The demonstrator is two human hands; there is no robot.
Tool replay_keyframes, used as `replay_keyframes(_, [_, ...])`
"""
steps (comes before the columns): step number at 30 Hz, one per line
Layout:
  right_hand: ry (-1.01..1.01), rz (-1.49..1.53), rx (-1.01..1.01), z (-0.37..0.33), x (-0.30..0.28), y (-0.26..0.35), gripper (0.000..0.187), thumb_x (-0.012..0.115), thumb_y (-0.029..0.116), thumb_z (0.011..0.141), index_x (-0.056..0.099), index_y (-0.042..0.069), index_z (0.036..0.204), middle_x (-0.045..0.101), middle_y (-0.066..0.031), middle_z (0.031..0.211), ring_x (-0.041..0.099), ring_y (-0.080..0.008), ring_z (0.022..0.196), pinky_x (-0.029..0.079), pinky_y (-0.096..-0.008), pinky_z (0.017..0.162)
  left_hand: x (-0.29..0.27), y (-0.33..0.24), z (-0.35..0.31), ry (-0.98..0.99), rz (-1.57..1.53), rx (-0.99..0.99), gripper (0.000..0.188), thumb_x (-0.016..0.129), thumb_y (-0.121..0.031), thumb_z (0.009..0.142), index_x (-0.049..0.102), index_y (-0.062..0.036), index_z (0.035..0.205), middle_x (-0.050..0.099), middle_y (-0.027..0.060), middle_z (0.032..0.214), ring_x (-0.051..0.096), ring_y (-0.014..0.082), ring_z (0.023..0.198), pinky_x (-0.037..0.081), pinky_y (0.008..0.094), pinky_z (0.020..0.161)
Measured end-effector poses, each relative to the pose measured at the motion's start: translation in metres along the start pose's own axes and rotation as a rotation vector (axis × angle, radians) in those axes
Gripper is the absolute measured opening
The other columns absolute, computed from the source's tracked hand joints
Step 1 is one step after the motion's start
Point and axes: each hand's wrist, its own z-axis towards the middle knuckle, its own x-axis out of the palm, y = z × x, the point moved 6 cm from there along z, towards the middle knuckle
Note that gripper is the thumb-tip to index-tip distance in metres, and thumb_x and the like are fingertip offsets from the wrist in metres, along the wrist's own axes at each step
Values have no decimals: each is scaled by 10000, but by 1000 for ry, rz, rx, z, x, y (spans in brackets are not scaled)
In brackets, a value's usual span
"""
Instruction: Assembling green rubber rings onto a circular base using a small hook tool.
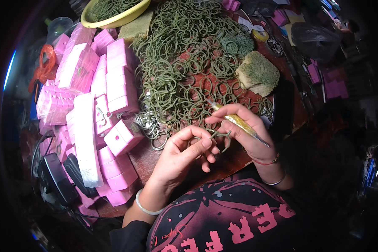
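Observation:
Near the table's front edge, both my hands meet around a thin dull-green ring (227,144). My left hand (181,152) is closed, thumb against forefinger, pinching the ring's left side. My right hand (251,135) is closed around a slim tool with a yellow handle (239,122) and pointed metal ends; its fingertips are close to the ring, but whether they also grip it is hard to tell. Just beyond my fingers, a large tangled heap of similar green rings (168,63) spreads over the red tabletop (145,161).
Pink blocks (119,138) are stacked along the left, with a long clear-wrapped white strip (86,138) across them. A yellow basin (113,20) of green rings stands at the far left. Right of the heap lies a green-dusted sponge-like block (258,73); a black plastic bag (315,40) lies farther right.

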Motion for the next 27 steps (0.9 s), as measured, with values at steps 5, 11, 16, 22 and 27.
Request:
replay_keyframes(5, [79, 182, 7, 2, 5, -7, 213, 536, 56, 935, 527, 11, 1142, 634, -86, 1058, 584, -74, 890, 483, -208, 757, -1, -1, -1, -23, 27, 3, 109, 576, -115, 930, 572, -25, 991, 636, 74, 848, 620, 118, 701, 520, 222, 541])
replay_keyframes(11, [-39, 219, -136, 4, -16, -2, 216, 556, 22, 910, 522, 7, 1124, 635, -97, 1056, 600, -93, 864, 497, -223, 749, -1, 0, -1, -42, 152, 3, 105, 587, -116, 924, 586, -29, 982, 636, 53, 819, 607, 89, 676, 510, 205, 537])
replay_keyframes(16, [-347, -780, -509, -3, -20, 22, 208, 670, 25, 824, 594, 27, 1017, 666, -111, 935, 653, -190, 812, 515, -271, 716, -4, -2, -1, -112, 219, 56, 80, 588, -97, 914, 578, -28, 953, 627, 65, 796, 588, 99, 635, 460, 197, 474])
replay_keyframes(22, [-156, -643, -347, -9, -6, 30, 142, 723, 10, 761, 614, 15, 853, 644, -95, 810, 646, -215, 712, 492, -293, 622, -11, -5, -3, -165, 282, 120, 100, 604, -114, 911, 602, -34, 971, 631, 16, 784, 557, 47, 609, 441, 176, 493])
replay_keyframes(27, [-33, -641, -443, -11, 2, 33, 155, 734, 24, 756, 590, 14, 813, 609, -84, 736, 612, -207, 644, 472, -301, 574, -10, -9, -3, -206, 320, 157, 91, 620, -122, 904, 612, -44, 949, 624, -1, 756, 526, 32, 580, 404, 167, 476])
